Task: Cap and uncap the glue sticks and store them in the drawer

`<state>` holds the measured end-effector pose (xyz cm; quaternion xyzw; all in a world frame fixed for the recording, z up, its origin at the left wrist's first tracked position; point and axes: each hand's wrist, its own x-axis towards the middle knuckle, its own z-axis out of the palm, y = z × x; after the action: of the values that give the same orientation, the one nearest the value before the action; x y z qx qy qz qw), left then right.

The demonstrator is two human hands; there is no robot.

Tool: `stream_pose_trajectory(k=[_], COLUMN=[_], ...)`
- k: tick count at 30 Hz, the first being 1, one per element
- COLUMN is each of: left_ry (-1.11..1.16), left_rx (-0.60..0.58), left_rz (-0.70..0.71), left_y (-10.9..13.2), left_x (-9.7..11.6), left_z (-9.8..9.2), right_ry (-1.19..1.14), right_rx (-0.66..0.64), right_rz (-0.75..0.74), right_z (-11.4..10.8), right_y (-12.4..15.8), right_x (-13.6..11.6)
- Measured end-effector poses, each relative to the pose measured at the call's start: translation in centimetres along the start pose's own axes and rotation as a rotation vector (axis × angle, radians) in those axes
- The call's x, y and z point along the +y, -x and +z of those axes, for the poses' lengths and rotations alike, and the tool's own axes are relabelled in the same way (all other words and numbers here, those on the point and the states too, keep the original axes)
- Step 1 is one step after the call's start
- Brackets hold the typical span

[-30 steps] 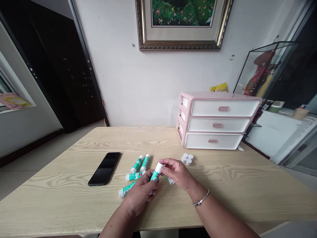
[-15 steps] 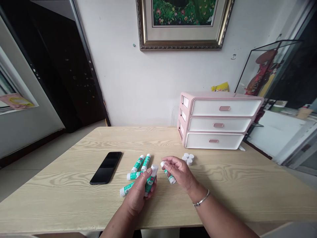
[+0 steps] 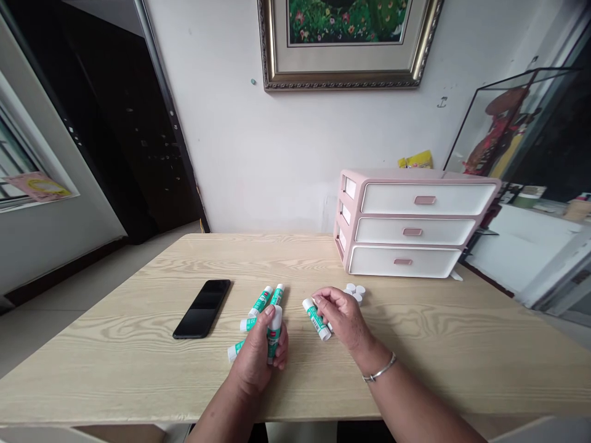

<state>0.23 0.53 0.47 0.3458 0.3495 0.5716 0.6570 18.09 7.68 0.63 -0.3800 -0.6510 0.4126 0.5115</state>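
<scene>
My left hand [image 3: 262, 351] is closed around a green-and-white glue stick [image 3: 274, 335], held upright with its white end on top. Beside and behind that hand several more glue sticks [image 3: 261, 301] lie on the table, some partly covered by it. One glue stick [image 3: 316, 320] lies slanted just left of my right hand [image 3: 339, 314]. The fingers of my right hand are pinched on what looks like another glue stick alongside it; only its white ends show. Several small white caps [image 3: 358, 290] stand grouped behind my right hand, partly hidden.
A black phone [image 3: 202, 309] lies on the wooden table [image 3: 138, 369] to the left. A pink-and-white drawer unit [image 3: 410, 231] stands at the back right, with a yellow packet [image 3: 418, 160] behind its top. A framed picture [image 3: 344, 80] hangs on the wall.
My right hand has shifted slightly right, uncovering more of the slanted glue stick. My left hand has moved a little left with its glue stick, now more upright. The view has shifted slightly.
</scene>
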Motion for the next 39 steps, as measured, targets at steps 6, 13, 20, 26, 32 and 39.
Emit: stream_pose_trajectory(k=[6, 13, 20, 26, 32, 39], left_ry=[0.009, 0.013, 0.02, 0.001, -0.046, -0.044], left_rx=[0.003, -0.016, -0.005, 0.014, 0.078, 0.117], left_rz=[-0.021, 0.019, 0.036, 0.056, 0.069, -0.01], left_y=[0.0, 0.2, 0.1, 0.0, -0.3, -0.3], left_x=[0.0, -0.3, -0.3, -0.3, -0.6, -0.6], left_z=[-0.3, -0.5, -0.4, -0.4, -0.6, 0.0], right_ry=[0.014, 0.029, 0.035, 0.021, 0.017, 0.036], right_rx=[-0.005, -0.027, -0.027, -0.032, 0.021, 0.092], right_rz=[-0.029, -0.027, -0.032, -0.007, -0.01, -0.033], right_z=[0.0, 0.1, 0.1, 0.1, -0.1, -0.1], right_y=[0.1, 0.2, 0.2, 0.2, -0.1, 0.1], right_x=[-0.1, 0.1, 0.3, 0.3, 0.6, -0.4])
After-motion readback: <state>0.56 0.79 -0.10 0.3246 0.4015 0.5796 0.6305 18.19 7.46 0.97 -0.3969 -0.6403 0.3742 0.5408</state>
